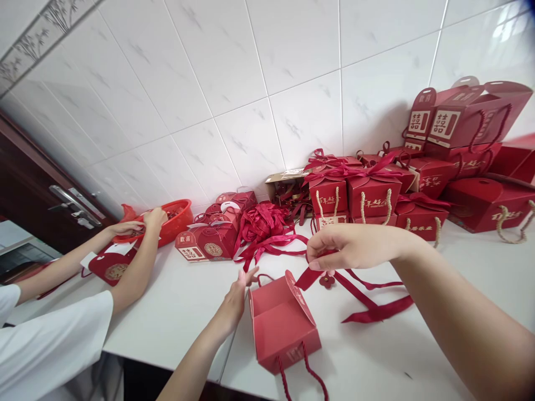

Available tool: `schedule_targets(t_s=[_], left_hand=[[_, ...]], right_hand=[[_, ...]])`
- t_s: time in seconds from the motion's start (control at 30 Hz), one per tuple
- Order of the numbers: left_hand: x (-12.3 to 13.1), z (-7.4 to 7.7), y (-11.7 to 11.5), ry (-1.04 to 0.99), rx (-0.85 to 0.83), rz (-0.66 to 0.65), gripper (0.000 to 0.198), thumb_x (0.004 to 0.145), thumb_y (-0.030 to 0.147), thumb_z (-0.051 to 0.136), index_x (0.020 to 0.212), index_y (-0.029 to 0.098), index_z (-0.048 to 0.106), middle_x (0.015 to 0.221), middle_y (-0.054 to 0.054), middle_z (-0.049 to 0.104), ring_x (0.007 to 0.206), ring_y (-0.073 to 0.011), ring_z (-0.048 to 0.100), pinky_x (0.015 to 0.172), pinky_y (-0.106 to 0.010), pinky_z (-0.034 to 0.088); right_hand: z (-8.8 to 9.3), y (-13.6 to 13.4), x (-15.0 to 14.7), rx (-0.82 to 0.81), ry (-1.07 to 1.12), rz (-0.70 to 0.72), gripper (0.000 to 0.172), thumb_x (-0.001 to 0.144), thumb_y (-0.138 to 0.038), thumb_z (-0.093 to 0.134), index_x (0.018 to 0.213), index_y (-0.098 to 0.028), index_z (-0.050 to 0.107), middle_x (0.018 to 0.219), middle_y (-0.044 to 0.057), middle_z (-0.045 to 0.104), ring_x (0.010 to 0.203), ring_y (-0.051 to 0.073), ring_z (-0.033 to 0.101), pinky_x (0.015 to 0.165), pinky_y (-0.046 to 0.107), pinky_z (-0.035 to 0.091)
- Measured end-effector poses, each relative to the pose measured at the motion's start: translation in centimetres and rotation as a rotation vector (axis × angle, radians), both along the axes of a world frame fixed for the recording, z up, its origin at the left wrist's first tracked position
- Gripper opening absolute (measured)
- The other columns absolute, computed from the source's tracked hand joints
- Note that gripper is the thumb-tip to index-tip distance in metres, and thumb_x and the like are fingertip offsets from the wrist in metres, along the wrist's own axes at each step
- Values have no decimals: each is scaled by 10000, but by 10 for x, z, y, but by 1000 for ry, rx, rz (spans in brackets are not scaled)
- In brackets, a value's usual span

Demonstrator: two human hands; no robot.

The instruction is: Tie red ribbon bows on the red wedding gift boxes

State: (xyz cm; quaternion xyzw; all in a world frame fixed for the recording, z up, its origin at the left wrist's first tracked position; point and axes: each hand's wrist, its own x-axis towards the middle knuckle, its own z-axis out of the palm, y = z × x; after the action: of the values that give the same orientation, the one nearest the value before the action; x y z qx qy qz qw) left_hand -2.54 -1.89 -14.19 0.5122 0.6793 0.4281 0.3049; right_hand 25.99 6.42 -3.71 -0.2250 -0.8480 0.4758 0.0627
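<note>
"What does the right hand (355, 246) hold?"
"A red ribbon (378, 313), pinched between its fingers, right of the frame's centre."
"And the left hand (234, 298)?"
"Fingers parted, beside the nearest red box (281, 320), lower centre."

We see a red box (270, 328) on the table (355, 362), its rounded flap (303, 303) raised at right, cord handles (307, 365) at near and far ends; beside it we note a red ribbon (378, 313), partly lifted, tails trailing rightward
</note>
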Motion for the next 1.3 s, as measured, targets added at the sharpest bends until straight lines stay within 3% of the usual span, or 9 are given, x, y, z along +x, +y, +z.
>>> schedule_targets(t_s=[0.07,0.13,0.3,0.43,0.57,1.0,1.13,1.2,1.3], left_hand=[[1,6,0,3,-22,74,623,879,662,280,1233,253,588,1240,-116,601,1214,-310,498,1026,-507,346],[7,19,-4,10,49,81,556,890,624,310,1196,247,581,1304,-103,548,1268,-295,441,1077,-499,286],[32,54,-27,224,158,-202,240,867,440,502,945,273,655,1255,-55,544,1276,-274,421,1096,-449,284],[52,59,-38,459,158,-270,165,873,366,507,918,311,656,1252,-37,524,1267,-266,406,1087,-478,291],[61,56,-35,527,143,-274,176,882,352,490,961,329,645,1225,-31,541,1251,-260,408,1080,-498,296],[65,52,-28,347,119,-278,144,855,336,517,783,236,591,1156,-59,564,1180,-257,486,1046,-437,329],[64,57,-28,143,147,-221,181,857,314,471,707,220,509,1138,-61,582,1187,-273,478,1015,-413,349],[62,61,-26,32,182,-208,191,857,299,452,687,215,477,1149,-64,586,1211,-279,455,1018,-412,346],[58,68,-25,-62,266,-213,204,860,289,453,674,209,471,1155,-72,587,1238,-282,431,1039,-413,334]], right_hand=[[1,-1,-1,61,-3,-30,183,869,-284,515,756,-152,571,734,22,598,681,141,606,672,261,487],[2,-1,0,100,-2,-50,178,868,-280,519,764,-152,586,731,19,595,656,131,587,675,265,487],[-2,1,-1,-1,6,-19,162,867,-273,518,770,-156,574,747,13,579,679,127,607,687,256,494],[-8,4,-4,-16,8,4,166,860,-288,523,767,-158,566,750,10,570,640,116,594,667,255,503],[-10,4,-9,-23,1,24,207,871,-326,512,772,-150,561,736,10,566,591,100,568,639,247,497],[-18,-1,-22,25,-50,-24,230,862,-375,521,851,-155,585,807,26,591,521,83,534,534,236,489],[-18,-9,-27,202,123,-166,372,828,-412,605,1116,-177,579,1110,85,594,866,177,615,735,284,508],[-20,-12,-33,246,196,-129,371,831,-406,615,1126,-180,599,1122,83,597,1009,202,581,866,315,470],[-27,-14,-44,203,313,-13,272,851,-377,602,1025,-172,644,1103,74,613,1021,186,576,922,328,437]])
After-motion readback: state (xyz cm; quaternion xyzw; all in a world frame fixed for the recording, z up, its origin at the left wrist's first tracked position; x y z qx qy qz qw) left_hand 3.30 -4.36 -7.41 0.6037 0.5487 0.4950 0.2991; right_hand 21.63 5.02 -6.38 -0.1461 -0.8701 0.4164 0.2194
